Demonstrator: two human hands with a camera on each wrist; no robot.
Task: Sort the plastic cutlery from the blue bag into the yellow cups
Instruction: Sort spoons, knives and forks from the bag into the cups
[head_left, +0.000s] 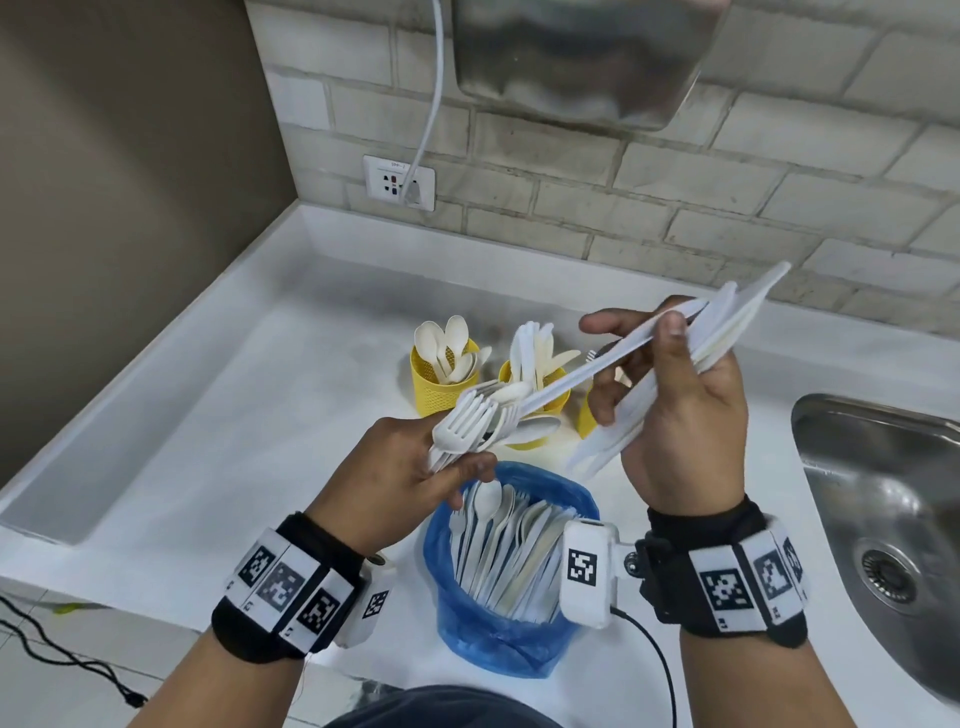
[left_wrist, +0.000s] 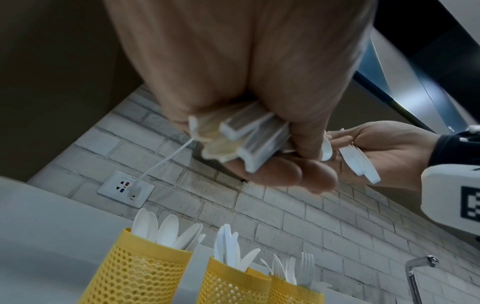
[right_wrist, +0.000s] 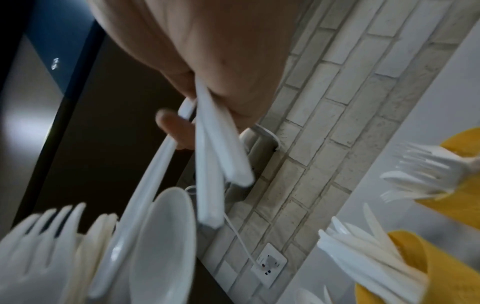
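**Sorting well under way, bag far from empty**

White counter (head_left: 208, 415) runs along a pale brick wall, a steel sink (head_left: 883, 519) at its right edge. Three yellow cups stand in a row toward the back of the counter: the spoon cup (left_wrist: 140, 269) on the left, the knife cup (left_wrist: 228, 281) in the middle, the fork cup (left_wrist: 293, 292) on the right, each already holding several pieces of its kind. That share of the work looks done.

Nearer the front edge stands the blue bag (head_left: 498, 629), open and packed with upright white cutlery, so much sorting appears to remain.

Above the bag, the left hand (head_left: 410, 483) has its fingers and thumb curled round a mixed bundle (head_left: 483, 421) of forks and spoons. The right hand (head_left: 680, 410) has its fingers wrapped round a sheaf of knives (head_left: 737, 322), while its thumb and forefinger pinch one long piece (head_left: 587, 369) whose far end reaches into the left hand's bundle. By the look of it, the person is separating a handful by type before dropping each group into its cup; nothing in either hand has reached a cup yet
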